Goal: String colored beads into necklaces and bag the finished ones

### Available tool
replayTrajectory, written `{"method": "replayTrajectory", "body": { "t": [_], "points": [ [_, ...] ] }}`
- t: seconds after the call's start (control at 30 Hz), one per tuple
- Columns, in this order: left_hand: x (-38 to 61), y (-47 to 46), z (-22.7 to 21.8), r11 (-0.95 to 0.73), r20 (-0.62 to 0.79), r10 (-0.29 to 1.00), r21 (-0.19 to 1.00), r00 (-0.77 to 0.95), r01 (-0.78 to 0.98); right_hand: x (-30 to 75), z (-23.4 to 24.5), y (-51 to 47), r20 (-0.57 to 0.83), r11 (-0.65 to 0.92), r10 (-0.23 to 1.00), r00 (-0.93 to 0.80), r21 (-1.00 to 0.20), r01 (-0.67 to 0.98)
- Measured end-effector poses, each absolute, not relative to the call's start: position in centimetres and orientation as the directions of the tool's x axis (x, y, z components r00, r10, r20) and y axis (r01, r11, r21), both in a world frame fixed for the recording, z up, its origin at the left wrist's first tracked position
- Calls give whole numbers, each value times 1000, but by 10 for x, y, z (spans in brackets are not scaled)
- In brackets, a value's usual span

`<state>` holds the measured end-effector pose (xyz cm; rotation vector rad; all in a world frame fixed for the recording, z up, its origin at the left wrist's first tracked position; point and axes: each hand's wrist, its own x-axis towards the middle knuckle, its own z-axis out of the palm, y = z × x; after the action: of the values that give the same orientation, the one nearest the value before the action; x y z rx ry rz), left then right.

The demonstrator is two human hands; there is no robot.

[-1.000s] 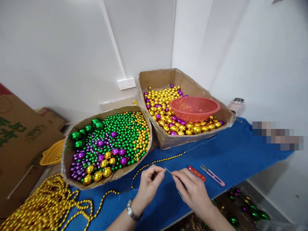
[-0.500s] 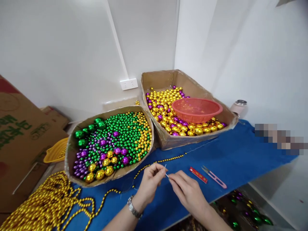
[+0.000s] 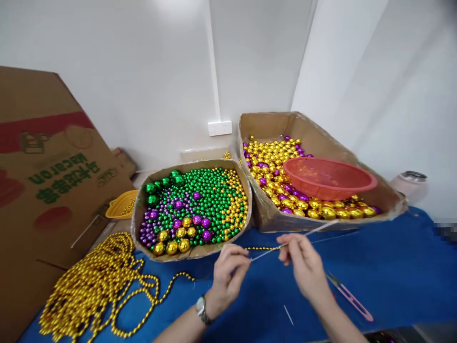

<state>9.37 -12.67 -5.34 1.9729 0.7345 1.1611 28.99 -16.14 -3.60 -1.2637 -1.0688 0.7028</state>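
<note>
A thin pale strand (image 3: 264, 253) stretches between the left hand (image 3: 229, 271) and right hand (image 3: 304, 264), pinched by both, its far end jutting past the right, above the blue-covered desk (image 3: 264, 305). Two bead-filled cardboard boxes (image 3: 278, 223) stand behind, near white walls (image 3: 143, 85).

Single close head-worn view, forward and down over the blue table (image 3: 264, 300) toward the pale wall (image 3: 150, 71).

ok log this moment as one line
left hand: pinching thin white strand; right hand: same; pink snips: on blue cloth
</note>
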Motion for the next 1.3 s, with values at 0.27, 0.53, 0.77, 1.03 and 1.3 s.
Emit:
{"method": "replayTrajectory", "body": {
  "t": [0.27,0.53,0.77,1.03,1.3],
  "points": [
    [64,-121,-103,-888,137,459,50,878,456,357,32,-112,295,216,854,428,-950,224],
    [71,-134,-94,-816,232,564,303,792,492,351,43,-132,383,67,888,257,-659,749],
    [41,-114,-37,-724,342,676,477,653,499,347,67,-137,535,79,785,313,-587,805],
    [25,-53,-26,-577,165,808,21,566,817,344,92,-133,563,187,810,167,-517,835],
    [35,-40,-21,-601,144,797,85,587,795,344,67,-133,504,252,861,66,-537,805]
  ]
}}
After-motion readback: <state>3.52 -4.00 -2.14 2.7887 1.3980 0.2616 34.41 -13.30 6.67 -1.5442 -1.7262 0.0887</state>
